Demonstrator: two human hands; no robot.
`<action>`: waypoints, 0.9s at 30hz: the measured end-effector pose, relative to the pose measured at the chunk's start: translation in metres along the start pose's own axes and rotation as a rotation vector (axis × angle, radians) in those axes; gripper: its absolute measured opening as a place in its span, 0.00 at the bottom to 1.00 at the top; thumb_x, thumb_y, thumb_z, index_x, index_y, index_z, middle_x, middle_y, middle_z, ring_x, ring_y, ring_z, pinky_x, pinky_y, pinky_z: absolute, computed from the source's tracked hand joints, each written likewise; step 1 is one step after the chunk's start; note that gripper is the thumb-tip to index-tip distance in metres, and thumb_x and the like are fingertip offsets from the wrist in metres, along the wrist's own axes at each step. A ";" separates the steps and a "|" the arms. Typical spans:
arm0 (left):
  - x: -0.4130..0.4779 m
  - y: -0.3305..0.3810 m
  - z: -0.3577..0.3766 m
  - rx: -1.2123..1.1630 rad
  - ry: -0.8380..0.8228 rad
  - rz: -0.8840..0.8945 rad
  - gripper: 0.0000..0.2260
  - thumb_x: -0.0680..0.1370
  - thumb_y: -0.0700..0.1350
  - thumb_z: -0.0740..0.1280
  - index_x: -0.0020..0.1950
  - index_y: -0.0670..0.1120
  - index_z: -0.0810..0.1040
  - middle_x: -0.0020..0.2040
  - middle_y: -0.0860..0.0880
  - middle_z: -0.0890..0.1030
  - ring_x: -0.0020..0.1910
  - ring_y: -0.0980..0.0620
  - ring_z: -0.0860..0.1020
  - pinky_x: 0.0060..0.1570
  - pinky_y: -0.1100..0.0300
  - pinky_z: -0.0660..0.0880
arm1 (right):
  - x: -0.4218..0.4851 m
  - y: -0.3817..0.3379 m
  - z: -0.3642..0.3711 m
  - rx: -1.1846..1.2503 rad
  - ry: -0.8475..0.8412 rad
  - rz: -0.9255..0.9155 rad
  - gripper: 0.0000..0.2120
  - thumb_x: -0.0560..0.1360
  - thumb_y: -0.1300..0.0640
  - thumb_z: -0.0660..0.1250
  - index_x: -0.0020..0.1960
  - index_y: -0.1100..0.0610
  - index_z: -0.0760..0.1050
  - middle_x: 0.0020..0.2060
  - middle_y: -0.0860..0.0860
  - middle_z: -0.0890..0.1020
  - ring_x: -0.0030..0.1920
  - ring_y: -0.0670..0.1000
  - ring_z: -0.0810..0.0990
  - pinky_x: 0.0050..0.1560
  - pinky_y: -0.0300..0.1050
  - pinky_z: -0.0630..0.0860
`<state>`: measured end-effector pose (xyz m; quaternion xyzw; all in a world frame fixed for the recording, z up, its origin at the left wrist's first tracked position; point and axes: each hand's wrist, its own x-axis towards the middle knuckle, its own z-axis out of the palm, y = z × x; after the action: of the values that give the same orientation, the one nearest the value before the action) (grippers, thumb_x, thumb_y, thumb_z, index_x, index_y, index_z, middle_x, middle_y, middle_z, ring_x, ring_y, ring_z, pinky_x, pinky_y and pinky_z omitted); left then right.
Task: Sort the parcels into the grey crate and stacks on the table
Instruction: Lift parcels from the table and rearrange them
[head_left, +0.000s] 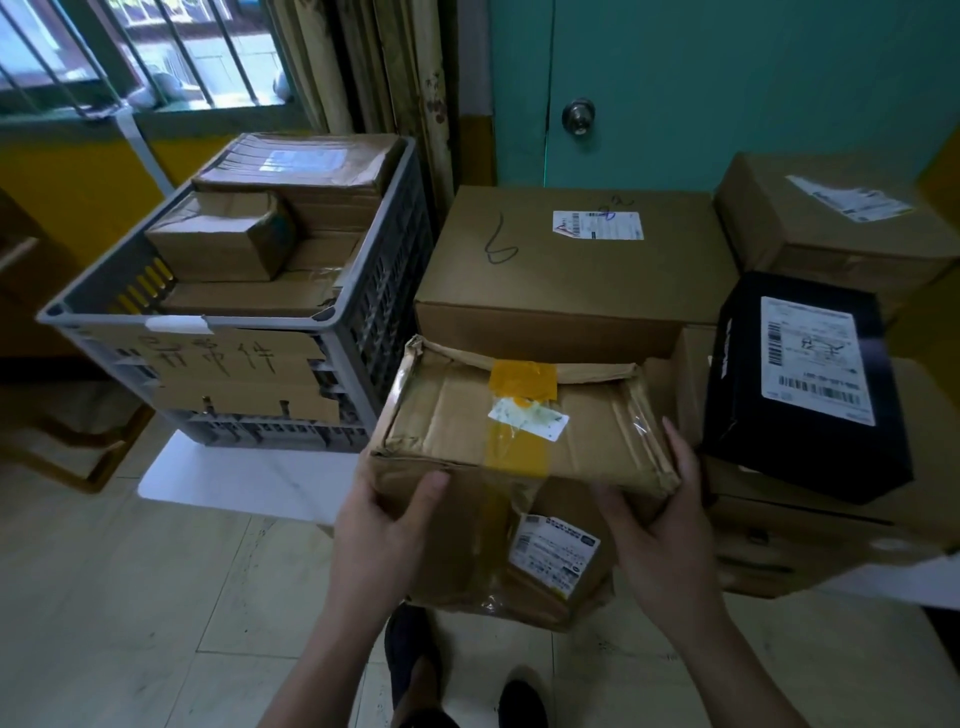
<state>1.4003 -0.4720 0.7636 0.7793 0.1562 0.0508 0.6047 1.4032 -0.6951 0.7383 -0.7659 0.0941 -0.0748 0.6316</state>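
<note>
The left hand (384, 525) grips the near-left corner of a battered parcel (467, 415) and the right hand (670, 540) clasps its right end, holding it above a labelled box (550, 561) beside the grey crate (130, 317). The crate looks nearly full, so the parcel might perch and slide off. It lies flat, tape upward, long axis left to right.

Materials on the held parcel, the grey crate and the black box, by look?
Parcel: brown corrugated cardboard, matte, going by its creases and crushed edges; glossy clear and yellow tape over it.
Crate: probably moulded plastic, matte grey, given the slotted lattice walls.
Black box: likely printed cardboard with a slight sheen; folded edges suggest it, though the core is hidden.
</note>
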 end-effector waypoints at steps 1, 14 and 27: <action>0.002 -0.003 0.001 0.002 -0.006 -0.022 0.24 0.66 0.60 0.71 0.59 0.54 0.75 0.51 0.57 0.82 0.49 0.64 0.79 0.45 0.61 0.77 | 0.001 0.006 0.002 -0.043 -0.012 0.034 0.32 0.73 0.51 0.71 0.73 0.44 0.61 0.53 0.28 0.72 0.48 0.27 0.74 0.44 0.21 0.68; 0.008 -0.027 0.001 -0.016 0.042 -0.136 0.28 0.66 0.60 0.73 0.64 0.54 0.73 0.55 0.58 0.81 0.54 0.58 0.78 0.52 0.52 0.78 | 0.003 0.031 0.017 -0.240 -0.159 0.123 0.21 0.77 0.48 0.69 0.67 0.52 0.71 0.52 0.40 0.78 0.53 0.40 0.74 0.42 0.18 0.65; 0.009 -0.012 -0.017 -0.142 0.102 -0.026 0.17 0.75 0.62 0.68 0.56 0.52 0.75 0.55 0.52 0.80 0.54 0.56 0.78 0.49 0.57 0.74 | -0.007 0.008 0.004 0.036 -0.022 -0.066 0.25 0.69 0.37 0.73 0.64 0.38 0.71 0.58 0.35 0.80 0.59 0.38 0.78 0.54 0.32 0.75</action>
<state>1.4019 -0.4511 0.7554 0.7289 0.1929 0.0933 0.6503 1.3964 -0.6912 0.7297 -0.7578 0.0604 -0.0889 0.6435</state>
